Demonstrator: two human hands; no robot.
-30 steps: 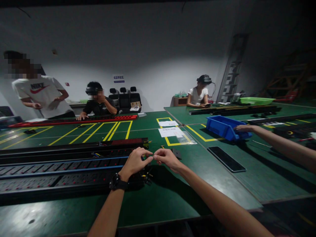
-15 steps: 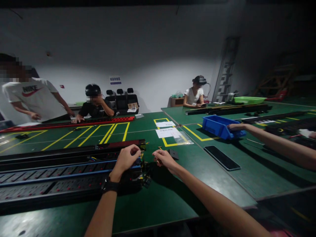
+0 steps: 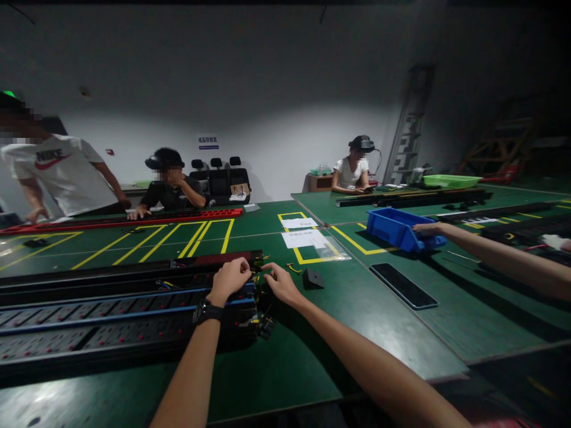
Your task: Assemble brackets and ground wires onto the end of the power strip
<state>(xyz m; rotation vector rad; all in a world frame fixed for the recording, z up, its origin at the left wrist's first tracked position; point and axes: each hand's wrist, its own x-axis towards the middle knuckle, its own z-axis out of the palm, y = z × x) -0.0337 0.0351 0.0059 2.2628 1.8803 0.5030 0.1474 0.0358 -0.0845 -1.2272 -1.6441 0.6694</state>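
Observation:
My left hand (image 3: 231, 278) rests over the right end of a long black rail assembly (image 3: 129, 330) with blue strips and red dots. Its thumb and fingers are pinched together by the wire ends; whatever is between them is too small to make out. Facing it, my right hand (image 3: 282, 284) has its fingertips bent in close to the same end, and what they grip cannot be made out. Yellow and green wires (image 3: 257, 286) and small black connectors (image 3: 266, 327) stick out there. Right of my right hand are a black block (image 3: 313, 279) and a short yellow piece (image 3: 293, 268).
White paper sheets (image 3: 298, 239) and a dark phone (image 3: 404, 286) lie on the green table (image 3: 357, 333). A co-worker's hand (image 3: 427, 230) reaches into a blue bin (image 3: 388, 229) at right. Several people are across the table, beside a red rail (image 3: 196, 216) and black rails (image 3: 414, 197).
My right hand has moved left, up to the wire ends beside my left hand, uncovering the yellow piece and more of the black block. My left hand has barely shifted.

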